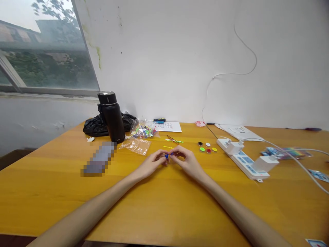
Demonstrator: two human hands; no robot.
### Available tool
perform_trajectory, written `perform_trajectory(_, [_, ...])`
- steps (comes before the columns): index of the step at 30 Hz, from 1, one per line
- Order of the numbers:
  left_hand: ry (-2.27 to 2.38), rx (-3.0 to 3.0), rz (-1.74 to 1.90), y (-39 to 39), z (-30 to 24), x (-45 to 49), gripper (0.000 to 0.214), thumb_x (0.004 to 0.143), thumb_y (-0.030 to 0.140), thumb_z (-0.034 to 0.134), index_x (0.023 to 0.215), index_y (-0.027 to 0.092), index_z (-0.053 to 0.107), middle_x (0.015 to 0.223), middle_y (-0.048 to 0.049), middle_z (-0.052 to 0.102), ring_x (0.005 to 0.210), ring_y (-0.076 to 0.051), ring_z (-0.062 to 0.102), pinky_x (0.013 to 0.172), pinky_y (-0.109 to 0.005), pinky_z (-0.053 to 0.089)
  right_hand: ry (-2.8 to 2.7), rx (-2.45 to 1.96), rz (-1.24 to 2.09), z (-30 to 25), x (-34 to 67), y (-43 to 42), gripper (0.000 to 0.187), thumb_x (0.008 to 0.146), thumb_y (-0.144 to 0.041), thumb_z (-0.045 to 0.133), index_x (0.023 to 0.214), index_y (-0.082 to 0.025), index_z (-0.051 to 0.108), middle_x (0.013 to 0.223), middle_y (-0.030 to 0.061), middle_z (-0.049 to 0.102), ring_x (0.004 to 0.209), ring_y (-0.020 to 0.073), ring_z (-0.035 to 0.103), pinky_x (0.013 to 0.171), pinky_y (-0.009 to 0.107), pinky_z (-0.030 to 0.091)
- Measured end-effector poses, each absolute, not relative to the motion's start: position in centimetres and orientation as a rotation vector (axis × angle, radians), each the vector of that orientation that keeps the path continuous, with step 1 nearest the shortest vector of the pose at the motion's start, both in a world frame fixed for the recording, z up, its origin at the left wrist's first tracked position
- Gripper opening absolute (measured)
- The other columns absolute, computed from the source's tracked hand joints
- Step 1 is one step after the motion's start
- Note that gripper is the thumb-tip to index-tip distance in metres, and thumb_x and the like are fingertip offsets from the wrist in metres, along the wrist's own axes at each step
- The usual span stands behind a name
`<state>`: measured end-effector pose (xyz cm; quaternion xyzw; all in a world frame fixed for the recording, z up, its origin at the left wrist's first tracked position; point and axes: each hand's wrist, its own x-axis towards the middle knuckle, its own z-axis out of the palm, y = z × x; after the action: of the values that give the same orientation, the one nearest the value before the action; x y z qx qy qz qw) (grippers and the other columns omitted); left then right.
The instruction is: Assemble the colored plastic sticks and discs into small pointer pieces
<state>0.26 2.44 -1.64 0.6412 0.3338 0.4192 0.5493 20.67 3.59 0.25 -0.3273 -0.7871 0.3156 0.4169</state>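
Observation:
My left hand point(152, 163) and my right hand point(187, 160) meet over the middle of the wooden table point(159, 206). Both pinch a tiny blue piece point(167, 156) between their fingertips; its exact shape is too small to tell. Just beyond the hands lie thin yellow and green sticks point(172, 140). To the right of the hands sit several small coloured discs point(207, 147). A clear bag of coloured small parts point(142, 131) lies behind the hands, with a flatter clear bag point(135, 145) in front of it.
A black flask point(112, 116) stands at the back left before a black plastic bag point(95, 125). A white power strip point(244, 158) with plugs and cables lies at the right. Paper sheets point(169, 126) and a screwdriver point(159, 120) rest near the wall.

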Motion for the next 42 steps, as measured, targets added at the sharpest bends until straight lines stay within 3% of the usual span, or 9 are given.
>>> perform_trajectory(11, [0.742, 1.454, 1.015, 2.7, -1.7, 0.3, 0.03, 0.088, 0.042, 0.066, 0.104, 0.017, 0.067, 0.089, -0.0053, 0.067, 0.087, -0.018, 0.062, 0.088, -0.034, 0.047, -1.972, -0.917, 0.727, -0.2, 20.6, 3.9, 0.023, 0.097, -0.038, 0.056, 0.11, -0.021, 0.065, 0.105, 0.0062, 0.067, 0.095, 0.0188, 0.063, 0.085, 0.031, 0.051])
perform_trajectory(15, [0.669, 1.237, 1.007, 2.7, -1.6, 0.2, 0.031, 0.086, 0.039, 0.068, 0.109, 0.018, 0.069, 0.099, -0.0071, 0.069, 0.089, -0.018, 0.064, 0.088, -0.034, 0.048, -1.996, -0.924, 0.801, -0.9, 20.6, 4.4, 0.03, 0.1, -0.044, 0.049, 0.107, -0.021, 0.066, 0.11, 0.007, 0.063, 0.102, 0.0194, 0.061, 0.089, 0.031, 0.049])
perform_trajectory(19, [0.58, 1.089, 0.963, 2.1, -1.2, 0.3, 0.032, 0.087, 0.036, 0.067, 0.114, 0.019, 0.069, 0.102, -0.0093, 0.07, 0.092, -0.019, 0.064, 0.087, -0.033, 0.049, -1.994, -0.895, 0.99, -0.7, 20.5, 4.4, 0.042, 0.101, -0.055, 0.041, 0.089, -0.02, 0.062, 0.091, 0.0028, 0.063, 0.089, 0.0179, 0.06, 0.087, 0.031, 0.048])
perform_trajectory(23, [0.564, 1.118, 0.966, 1.8, -1.2, 0.5, 0.024, 0.088, 0.033, 0.066, 0.106, 0.017, 0.069, 0.096, -0.0086, 0.069, 0.092, -0.019, 0.065, 0.085, -0.031, 0.049, -1.936, -0.834, 1.278, -0.6, 20.4, 4.1, 0.047, 0.095, -0.065, 0.047, 0.087, -0.019, 0.058, 0.083, 0.0015, 0.062, 0.077, 0.0159, 0.058, 0.077, 0.028, 0.049])
perform_trajectory(26, [0.571, 1.132, 0.96, 1.9, -1.3, 0.5, 0.027, 0.089, 0.034, 0.064, 0.111, 0.018, 0.067, 0.095, -0.008, 0.07, 0.091, -0.019, 0.066, 0.083, -0.031, 0.049, -1.887, -0.811, 1.389, -0.6, 20.5, 4.2, 0.049, 0.09, -0.068, 0.053, 0.087, -0.019, 0.056, 0.075, 0.0003, 0.06, 0.068, 0.0138, 0.056, 0.068, 0.026, 0.048])
perform_trajectory(29, [0.633, 1.148, 1.02, 2.2, -1.5, 0.4, 0.037, 0.088, 0.035, 0.067, 0.121, 0.021, 0.061, 0.098, -0.0061, 0.068, 0.088, -0.018, 0.065, 0.082, -0.032, 0.052, -1.859, -0.831, 1.397, -0.6, 20.9, 4.5, 0.048, 0.088, -0.066, 0.059, 0.094, -0.018, 0.058, 0.066, -0.0027, 0.057, 0.06, 0.0121, 0.052, 0.061, 0.025, 0.044])
perform_trajectory(33, [0.786, 1.298, 1.151, 2.7, -1.7, 0.0, 0.034, 0.082, 0.036, 0.075, 0.108, 0.019, 0.062, 0.108, -0.0049, 0.064, 0.083, -0.014, 0.065, 0.086, -0.033, 0.053, -1.826, -0.885, 1.315, -0.3, 21.3, 4.8, 0.042, 0.091, -0.059, 0.06, 0.095, -0.017, 0.061, 0.068, -0.0018, 0.058, 0.062, 0.0118, 0.053, 0.063, 0.025, 0.043])
perform_trajectory(38, [0.837, 1.374, 1.19, 3.2, -2.0, -0.3, 0.033, 0.082, 0.035, 0.075, 0.109, 0.019, 0.063, 0.12, -0.0072, 0.064, 0.096, -0.017, 0.067, 0.097, -0.036, 0.051, -1.832, -0.883, 1.267, 0.3, 21.1, 4.4, 0.039, 0.092, -0.056, 0.059, 0.09, -0.018, 0.061, 0.07, -0.0011, 0.059, 0.065, 0.0125, 0.054, 0.066, 0.025, 0.043])
perform_trajectory(42, [0.791, 1.363, 1.157, 3.3, -2.2, -0.2, 0.035, 0.082, 0.032, 0.076, 0.11, 0.018, 0.063, 0.114, -0.0087, 0.07, 0.102, -0.02, 0.068, 0.101, -0.038, 0.049, -1.868, -0.866, 1.257, 0.0, 20.6, 3.9, 0.038, 0.094, -0.055, 0.057, 0.093, -0.017, 0.061, 0.07, -0.0005, 0.06, 0.066, 0.0136, 0.056, 0.066, 0.026, 0.045])
